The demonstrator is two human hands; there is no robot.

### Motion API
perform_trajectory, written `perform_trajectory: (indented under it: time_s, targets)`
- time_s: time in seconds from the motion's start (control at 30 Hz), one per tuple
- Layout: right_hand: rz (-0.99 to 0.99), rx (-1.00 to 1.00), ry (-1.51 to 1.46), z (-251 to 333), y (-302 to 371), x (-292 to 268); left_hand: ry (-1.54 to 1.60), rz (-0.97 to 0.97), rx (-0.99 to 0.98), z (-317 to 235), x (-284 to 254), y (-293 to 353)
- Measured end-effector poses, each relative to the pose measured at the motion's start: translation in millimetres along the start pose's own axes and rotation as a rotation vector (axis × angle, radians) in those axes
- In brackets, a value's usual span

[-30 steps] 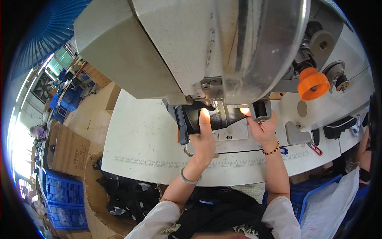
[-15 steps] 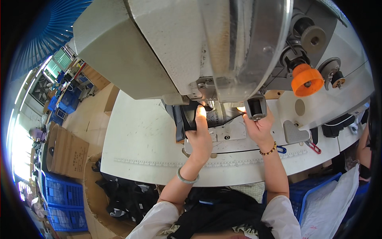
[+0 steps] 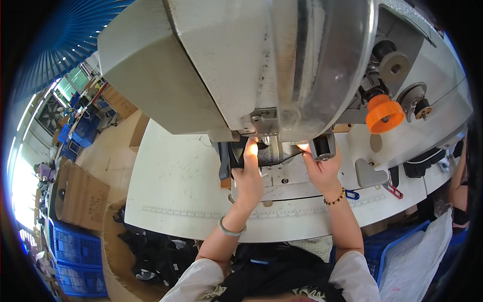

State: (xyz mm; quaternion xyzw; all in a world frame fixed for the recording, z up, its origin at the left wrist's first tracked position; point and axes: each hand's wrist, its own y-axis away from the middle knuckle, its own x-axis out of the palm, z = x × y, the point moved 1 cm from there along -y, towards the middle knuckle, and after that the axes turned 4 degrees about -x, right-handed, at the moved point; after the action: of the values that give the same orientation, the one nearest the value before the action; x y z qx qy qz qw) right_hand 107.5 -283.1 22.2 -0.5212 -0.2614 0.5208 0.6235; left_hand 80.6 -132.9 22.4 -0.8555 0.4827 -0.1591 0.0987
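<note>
A black fabric piece [image 3: 271, 155] with a grey textured section lies beneath the head of a sewing machine [image 3: 226, 60], close to the lit needle area. My left hand [image 3: 248, 185] is closed on its left part, thumb pressed on top and the other fingers underneath. At the right, my right hand [image 3: 323, 173] pinches the thin tapering edge of the same piece, its fingertips partly hidden behind a grey machine part [image 3: 322, 147]. The machine head hides the far side of the fabric.
An orange knob [image 3: 385, 115] sits on the machine's right side. Red-handled snips [image 3: 394, 191] and a blue-handled tool [image 3: 352, 195] lie on the white table [image 3: 166, 176]. Below are a cardboard box [image 3: 111, 241] of black pieces and blue crates [image 3: 78, 246].
The black fabric has shifted slightly farther under the machine head, with both hands keeping hold of it. The whole view has also moved a little.
</note>
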Motion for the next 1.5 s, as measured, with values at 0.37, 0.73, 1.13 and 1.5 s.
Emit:
perform_trajectory:
  time_s: [0.37, 0.73, 1.13, 1.5]
  targets:
    - [0.025, 0.15, -0.103, -2, 2, 4, -0.114, 0.149, -0.109, 0, -12, 0]
    - [-0.015, 0.293, -0.235, -7, 5, 7, -0.288, 0.327, 0.336, 17, -20, -7]
    - [0.027, 0.098, -0.026, -16, -5, 15, -0.043, 0.211, -0.395, 0, -8, -20]
    - [0.018, 0.204, 0.044, -36, 20, 18, 0.101, 0.28, -0.24, 15, -9, -28]
